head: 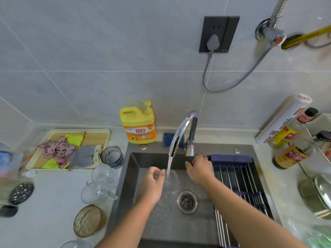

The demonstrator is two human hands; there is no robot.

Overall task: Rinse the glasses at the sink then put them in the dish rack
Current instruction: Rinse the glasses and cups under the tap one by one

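Observation:
Water runs from the chrome faucet (pixel 180 131) into the dark sink (pixel 129 169). My left hand (pixel 154 185) holds a clear glass (pixel 171 179) tilted under the stream, fingers curled round its rim. My right hand (pixel 198 169) grips the faucet's dark lever (pixel 206 156) beside the tap base. A roll-up dish rack (pixel 238 178) of metal bars with blue ends spans the sink's right side and holds nothing. On the counter to the left stand a grey-blue tumbler (pixel 112 156), two clear glass mugs (pixel 101 174) (pixel 95 194) and an amber glass bowl (pixel 88 220).
A yellow detergent bottle (pixel 138 124) stands behind the sink, with a blue sponge (pixel 172 138) next to it. A tray of cloths (pixel 68 151) sits at the far left. Sauce bottles (pixel 288 154) and a glass pot lid (pixel 322 192) crowd the right counter. Another glass rim (pixel 77 244) shows at the bottom edge.

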